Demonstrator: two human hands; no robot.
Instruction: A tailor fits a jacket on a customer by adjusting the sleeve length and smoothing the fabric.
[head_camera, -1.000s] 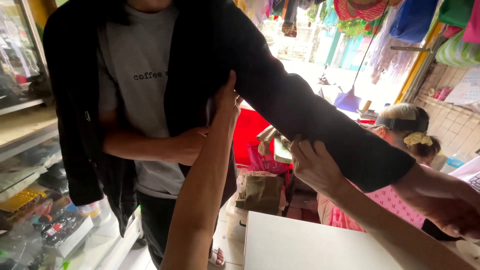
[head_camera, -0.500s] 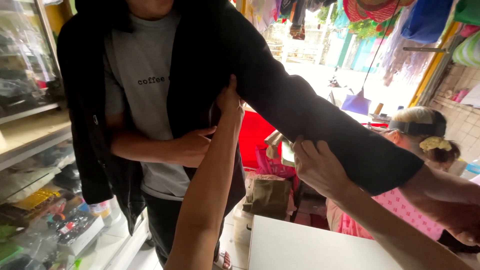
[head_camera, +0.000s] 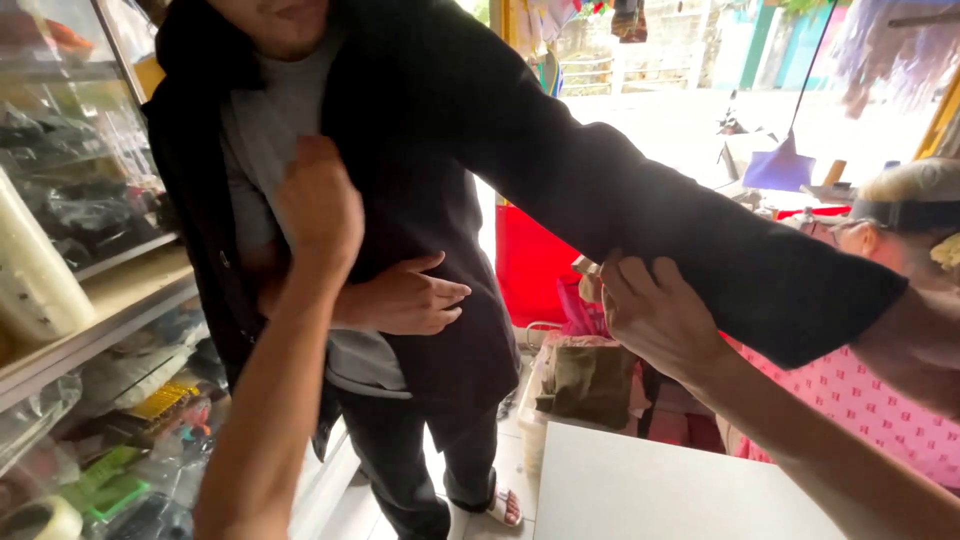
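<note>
Left hand (head_camera: 318, 205) raised, closed into a fist against the front of the black jacket (head_camera: 430, 200), at the chest edge where the jacket opens over the grey T-shirt (head_camera: 262, 130); whether cloth is pinched inside the fist cannot be told. Right hand (head_camera: 655, 315) pressed up against the underside of the jacket's outstretched sleeve (head_camera: 680, 225), fingers curled narrowly against the cloth, apparently pinching the lower seam, though the grip itself stays hidden behind the knuckles.

Jacket worn by a person standing straight ahead. Sleeve stretched long, running from the shoulder at the upper middle down and out to the right, cuff end (head_camera: 850, 310) pointing to the lower right, lying over the wearer's forearm. Wearer's other hand (head_camera: 405, 295) folded across the belly, resting on the jacket front, below the left fist.

Below the sleeve, a white tabletop (head_camera: 650, 490) and a small olive bag (head_camera: 590, 380). Behind the sleeve, a red panel (head_camera: 530, 265). Just under the cuff, a seated person in a pink patterned top (head_camera: 860, 400). Left of the jacket, glass display shelves (head_camera: 90, 250) full of small goods.
</note>
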